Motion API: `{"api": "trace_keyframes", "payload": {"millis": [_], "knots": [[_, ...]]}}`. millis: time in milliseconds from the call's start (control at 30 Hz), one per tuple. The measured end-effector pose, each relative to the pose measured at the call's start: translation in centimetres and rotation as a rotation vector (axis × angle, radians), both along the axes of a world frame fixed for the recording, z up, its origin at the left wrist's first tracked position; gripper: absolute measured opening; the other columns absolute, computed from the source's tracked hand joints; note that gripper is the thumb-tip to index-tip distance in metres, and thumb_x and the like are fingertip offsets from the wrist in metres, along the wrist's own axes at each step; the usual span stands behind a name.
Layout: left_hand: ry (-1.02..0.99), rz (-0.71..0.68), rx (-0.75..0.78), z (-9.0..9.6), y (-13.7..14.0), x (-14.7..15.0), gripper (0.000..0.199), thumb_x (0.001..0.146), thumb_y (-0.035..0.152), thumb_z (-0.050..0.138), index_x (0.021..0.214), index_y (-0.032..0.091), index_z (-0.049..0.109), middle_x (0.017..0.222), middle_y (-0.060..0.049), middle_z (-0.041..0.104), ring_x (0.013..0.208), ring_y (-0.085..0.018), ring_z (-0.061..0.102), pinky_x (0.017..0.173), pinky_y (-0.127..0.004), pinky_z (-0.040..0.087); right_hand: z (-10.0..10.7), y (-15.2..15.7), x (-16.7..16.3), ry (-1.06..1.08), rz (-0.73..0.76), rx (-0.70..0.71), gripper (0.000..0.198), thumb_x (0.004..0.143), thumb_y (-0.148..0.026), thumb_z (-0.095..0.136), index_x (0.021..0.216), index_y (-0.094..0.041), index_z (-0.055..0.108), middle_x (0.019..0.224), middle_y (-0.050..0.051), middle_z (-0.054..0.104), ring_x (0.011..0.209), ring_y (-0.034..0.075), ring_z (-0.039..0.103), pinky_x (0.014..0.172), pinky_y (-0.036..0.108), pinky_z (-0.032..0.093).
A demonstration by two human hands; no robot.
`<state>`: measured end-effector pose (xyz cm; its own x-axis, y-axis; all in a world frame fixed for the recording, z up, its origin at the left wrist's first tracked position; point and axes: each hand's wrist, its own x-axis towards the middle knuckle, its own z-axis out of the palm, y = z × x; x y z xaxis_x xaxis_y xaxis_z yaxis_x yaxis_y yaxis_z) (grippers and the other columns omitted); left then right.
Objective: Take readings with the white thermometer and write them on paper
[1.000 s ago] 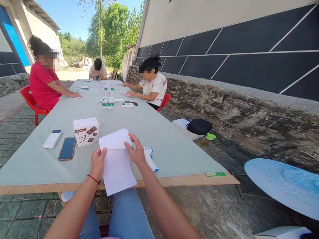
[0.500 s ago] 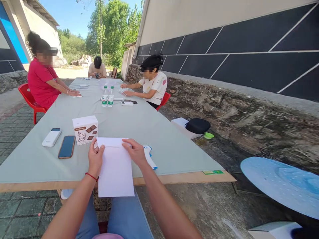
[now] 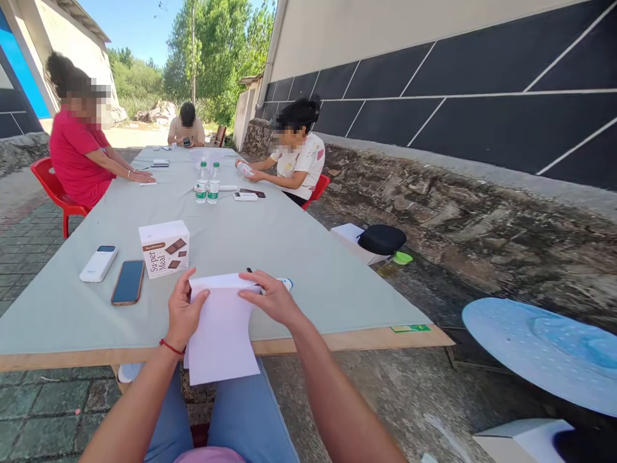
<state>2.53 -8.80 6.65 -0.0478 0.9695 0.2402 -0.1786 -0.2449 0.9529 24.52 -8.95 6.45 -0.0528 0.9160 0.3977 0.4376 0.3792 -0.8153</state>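
Note:
A white sheet of paper (image 3: pixel 222 341) hangs over my lap at the table's near edge, its upper end bent into a fold and its lower part curving. My left hand (image 3: pixel 186 312) pinches the fold's left end between thumb and fingers. At the right end, my right hand (image 3: pixel 272 297) grips it the same way. A thin dark tip shows beside the right fingers; I cannot make out what it belongs to. Behind that hand lies a white object with blue trim (image 3: pixel 288 283), mostly hidden. A white box with chocolate pictures (image 3: pixel 164 249) stands just beyond my left hand.
A phone (image 3: pixel 128 283) and a white device (image 3: pixel 99 263) lie at left on the cloth-covered table (image 3: pixel 328 283). Two water bottles (image 3: pixel 207 183) stand farther back. Several people sit around the table. A blue round object (image 3: pixel 530 347) and a black case (image 3: pixel 382 239) are at right.
The paper's top has been bent further and its sheet now curves, with another layer showing at the left. A dark tip has appeared by my right fingers. The person at right has raised a clear item.

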Motion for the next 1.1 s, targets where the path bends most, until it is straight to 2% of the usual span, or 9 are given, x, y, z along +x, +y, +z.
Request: {"api": "trace_keyframes", "payload": {"millis": [100, 233, 333, 433, 533, 633, 833, 967, 1100], "knots": [[-0.019, -0.013, 0.002, 1.0, -0.2, -0.2, 0.057, 0.063, 0.034, 0.081, 0.115, 0.020, 0.063, 0.085, -0.002, 0.066, 0.076, -0.016, 0.058, 0.070, -0.025, 0.048, 1.6, -0.6, 0.2, -0.040, 0.011, 0.031, 0.029, 0.075, -0.052, 0.070, 0.087, -0.026, 0.074, 0.083, 0.003, 0.060, 0.078, 0.018, 0.059, 0.070, 0.030, 0.050], [0.021, 0.031, 0.038, 1.8, -0.4, -0.6, 0.047, 0.067, 0.037, 0.079, 0.108, 0.020, 0.063, 0.076, 0.001, 0.060, 0.066, -0.013, 0.052, 0.061, -0.023, 0.043, 2.6, -1.3, -0.2, 0.060, 0.056, 0.102, 0.030, 0.077, -0.054, 0.068, 0.073, -0.024, 0.071, 0.100, 0.006, 0.065, 0.094, 0.021, 0.061, 0.083, 0.035, 0.050], [0.195, 0.148, 0.149, 2.3, -0.4, -1.2, 0.034, 0.071, 0.037, 0.076, 0.101, 0.023, 0.067, 0.078, 0.000, 0.055, 0.071, -0.014, 0.051, 0.068, -0.025, 0.045, 2.4, -1.8, -0.8, 0.164, 0.016, 0.041, 0.035, 0.080, -0.055, 0.062, 0.074, -0.022, 0.070, 0.078, 0.003, 0.066, 0.072, 0.018, 0.060, 0.065, 0.029, 0.049], [0.319, 0.272, 0.263, 3.2, -0.4, -1.9, 0.025, 0.066, 0.040, 0.080, 0.083, 0.024, 0.071, 0.096, -0.004, 0.055, 0.096, -0.020, 0.053, 0.089, -0.031, 0.045, 2.0, -2.2, -1.3, 0.234, -0.130, 0.013, 0.039, 0.076, -0.057, 0.063, 0.068, -0.020, 0.067, 0.060, 0.000, 0.059, 0.056, 0.014, 0.051, 0.050, 0.025, 0.041], [0.243, 0.106, 0.200, 3.9, -0.2, -2.4, 0.032, 0.060, 0.040, 0.084, 0.082, 0.023, 0.071, 0.104, -0.006, 0.061, 0.104, -0.024, 0.055, 0.090, -0.033, 0.046, 1.9, -2.2, -1.6, 0.303, -0.217, 0.008, 0.042, 0.071, -0.059, 0.067, 0.062, -0.019, 0.062, 0.056, -0.002, 0.055, 0.053, 0.012, 0.046, 0.047, 0.023, 0.037], [0.078, -0.157, -0.038, 3.9, -0.2, -2.2, 0.039, 0.058, 0.043, 0.085, 0.086, 0.019, 0.072, 0.080, -0.003, 0.066, 0.073, -0.018, 0.060, 0.066, -0.028, 0.048, 1.9, -2.1, -2.1, 0.361, -0.238, -0.014, 0.044, 0.069, -0.062, 0.067, 0.062, -0.019, 0.060, 0.055, -0.002, 0.054, 0.052, 0.012, 0.044, 0.046, 0.023, 0.036], [-0.146, -0.158, -0.251, 2.7, -0.8, -0.7, 0.045, 0.054, 0.048, 0.086, 0.081, 0.015, 0.072, 0.068, -0.002, 0.068, 0.056, -0.012, 0.056, 0.051, -0.022, 0.043, 1.4, -1.9, -2.8, 0.497, -0.251, -0.060, 0.047, 0.064, -0.065, 0.069, 0.068, -0.019, 0.061, 0.059, -0.001, 0.057, 0.052, 0.012, 0.047, 0.047, 0.023, 0.039], [-0.173, -0.192, -0.270, 2.4, -1.2, -0.3, 0.048, 0.056, 0.053, 0.084, 0.079, 0.013, 0.072, 0.067, -0.003, 0.069, 0.056, -0.013, 0.057, 0.052, -0.024, 0.046, 0.7, -1.7, -2.7, 0.534, -0.140, -0.205, 0.051, 0.058, -0.065, 0.074, 0.071, -0.016, 0.066, 0.061, 0.003, 0.062, 0.053, 0.015, 0.052, 0.047, 0.026, 0.042], [-0.114, -0.282, -0.239, 2.8, -1.5, -0.5, 0.049, 0.053, 0.046, 0.087, 0.088, 0.013, 0.074, 0.077, -0.005, 0.073, 0.065, -0.017, 0.063, 0.059, -0.026, 0.050, 0.1, -1.4, -2.5, 0.545, -0.213, -0.157, 0.049, 0.055, -0.062, 0.077, 0.061, -0.015, 0.066, 0.054, 0.000, 0.058, 0.049, 0.013, 0.048, 0.046, 0.025, 0.038]]}}
